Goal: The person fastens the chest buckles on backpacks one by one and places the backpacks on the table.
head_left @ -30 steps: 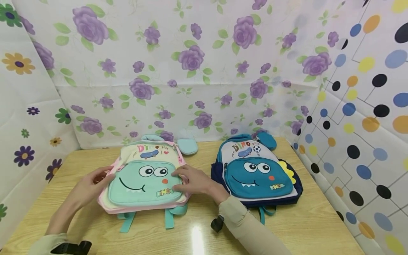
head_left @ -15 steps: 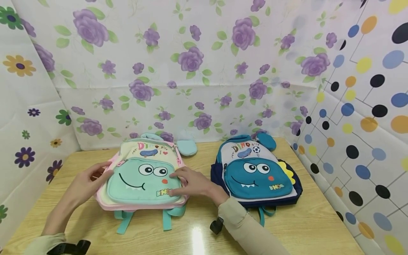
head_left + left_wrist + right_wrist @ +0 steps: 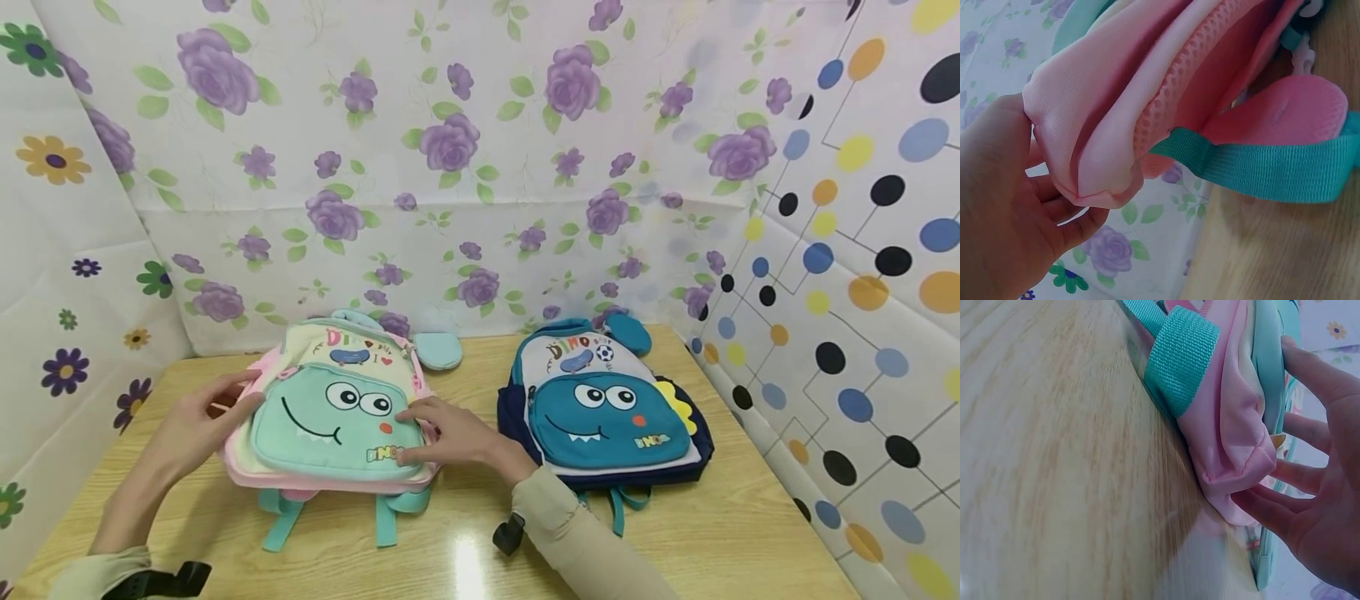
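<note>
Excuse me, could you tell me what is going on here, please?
A person's left hand and right hand hold a mint-fronted backpack by its opposite pink sides. Its smiling printed face is turned up. A dark-blue backpack lies apart from it on the wooden table, untouched by either hand.

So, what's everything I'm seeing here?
Wooden table: 1, light brown, foreground
Mint backpack: 1, mint, cream and pink, left
Blue backpack: 1, blue and white, right
Pouches: 2, one mint, one blue, by each backpack's top right
Floral sheet: 1, white and purple, behind
Daisy sheet: 1, white, multicoloured flowers, left
Dotted sheet: 1, white, multicoloured dots, right
Sleeves: 2, beige, bottom
Wrist devices: 2, black, at wrists
Left grip: 1, bare hand, mint backpack's left side
Right grip: 1, bare hand, its right side
</note>
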`<state>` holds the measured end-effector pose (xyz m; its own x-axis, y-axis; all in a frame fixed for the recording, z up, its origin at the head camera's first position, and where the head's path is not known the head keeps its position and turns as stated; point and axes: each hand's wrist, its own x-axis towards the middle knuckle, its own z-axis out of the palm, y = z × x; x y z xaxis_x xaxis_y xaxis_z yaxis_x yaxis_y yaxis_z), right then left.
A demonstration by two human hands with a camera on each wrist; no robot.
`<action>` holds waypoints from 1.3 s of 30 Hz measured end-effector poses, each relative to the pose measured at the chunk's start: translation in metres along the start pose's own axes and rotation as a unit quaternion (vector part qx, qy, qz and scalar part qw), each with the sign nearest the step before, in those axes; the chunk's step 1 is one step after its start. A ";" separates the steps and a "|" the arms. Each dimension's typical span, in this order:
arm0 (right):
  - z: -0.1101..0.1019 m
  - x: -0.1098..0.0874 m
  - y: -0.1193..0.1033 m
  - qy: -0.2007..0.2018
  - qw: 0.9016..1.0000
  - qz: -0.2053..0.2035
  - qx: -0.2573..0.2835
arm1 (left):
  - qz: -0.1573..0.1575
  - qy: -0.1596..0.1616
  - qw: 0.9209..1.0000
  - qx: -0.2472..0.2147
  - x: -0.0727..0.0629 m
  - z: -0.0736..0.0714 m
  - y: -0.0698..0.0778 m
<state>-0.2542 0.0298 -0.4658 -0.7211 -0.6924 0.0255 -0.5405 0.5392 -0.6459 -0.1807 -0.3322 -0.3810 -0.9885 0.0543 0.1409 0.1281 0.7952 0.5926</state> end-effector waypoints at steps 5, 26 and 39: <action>0.000 0.001 0.000 -0.004 1.000 -0.001 0.011 | 0.004 0.005 1.000 -0.003 0.000 -0.005 0.008; 0.009 0.007 0.001 -0.007 0.998 -0.018 0.057 | 0.043 0.012 0.999 0.000 0.004 -0.018 0.045; 0.010 0.008 -0.003 -0.019 0.996 -0.010 0.085 | 0.046 -0.014 0.998 0.028 0.007 -0.026 0.072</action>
<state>-0.2543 0.0174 -0.4715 -0.6924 -0.7214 0.0126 -0.4711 0.4387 -0.7653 -0.1761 -0.2904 -0.3173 -0.9747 0.1449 0.1705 0.2149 0.8180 0.5336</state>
